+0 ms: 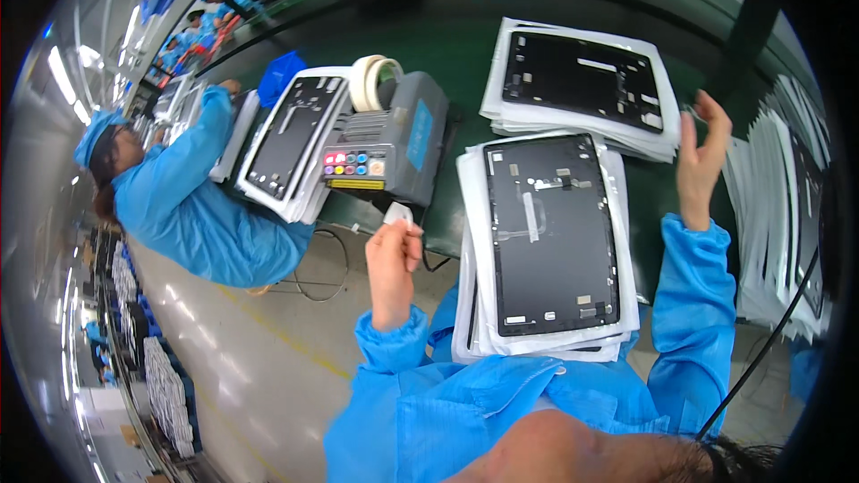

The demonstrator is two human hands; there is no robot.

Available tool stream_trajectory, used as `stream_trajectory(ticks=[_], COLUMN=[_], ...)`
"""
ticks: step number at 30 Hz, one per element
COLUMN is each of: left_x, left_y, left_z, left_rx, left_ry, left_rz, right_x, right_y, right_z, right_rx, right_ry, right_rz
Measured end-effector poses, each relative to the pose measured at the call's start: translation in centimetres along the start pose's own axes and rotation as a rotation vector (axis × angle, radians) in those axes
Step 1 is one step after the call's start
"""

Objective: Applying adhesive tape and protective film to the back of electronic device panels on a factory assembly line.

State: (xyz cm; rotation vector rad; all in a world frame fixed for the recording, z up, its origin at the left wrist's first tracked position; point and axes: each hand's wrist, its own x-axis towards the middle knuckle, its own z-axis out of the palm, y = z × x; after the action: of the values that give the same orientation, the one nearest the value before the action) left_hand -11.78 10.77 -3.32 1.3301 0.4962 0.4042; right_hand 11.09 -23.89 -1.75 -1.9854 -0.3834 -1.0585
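Note:
My left hand (pixel 391 259) pinches a small white piece of tape (pixel 398 213) at the front of a grey tape dispenser (pixel 394 139). The dispenser has coloured buttons and a cream tape roll (pixel 371 80) on top. Just left of my right arm lies a black flat panel (pixel 555 259) on a stack of white sheets, with small tabs and a pale strip on its face. My right hand (pixel 702 161) is raised off the table, beside the far stack, its thumb and fingers apart. A faint pale spot shows between them, too small to make out.
Another black panel (pixel 582 80) tops the far stack of white sheets. Upright white sheets (pixel 769 215) stand at the right edge. Left of the dispenser are a panel stack (pixel 291 143) and a blue bin (pixel 281 77). A co-worker in blue (pixel 192 183) works at the left.

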Motion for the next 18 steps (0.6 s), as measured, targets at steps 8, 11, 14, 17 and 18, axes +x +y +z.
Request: stream_trajectory(ticks=[8,11,14,17,18], left_x=[-0.9,-0.6,-0.6,-0.5,-0.5], left_y=[1.9,2.0,1.7,1.5,1.4], left_z=[9.7,10.8,11.3,11.3,11.2], left_rx=[0.419,0.523,0.529,0.466,0.439], left_ry=[-0.384,-0.421,-0.445,-0.437,-0.430], left_rz=[0.354,0.448,0.449,0.330,0.273], right_x=[-3.1,-3.0,-3.2,-3.3,-3.3], right_y=[-12.0,-12.3,-11.7,-11.5,-11.5], right_z=[1.2,1.0,1.2,1.1,1.2], right_rx=[0.556,0.541,0.516,0.508,0.521], right_ry=[-0.717,-0.727,-0.717,-0.710,-0.657], right_rz=[-0.055,-0.002,-0.099,-0.132,-0.093])
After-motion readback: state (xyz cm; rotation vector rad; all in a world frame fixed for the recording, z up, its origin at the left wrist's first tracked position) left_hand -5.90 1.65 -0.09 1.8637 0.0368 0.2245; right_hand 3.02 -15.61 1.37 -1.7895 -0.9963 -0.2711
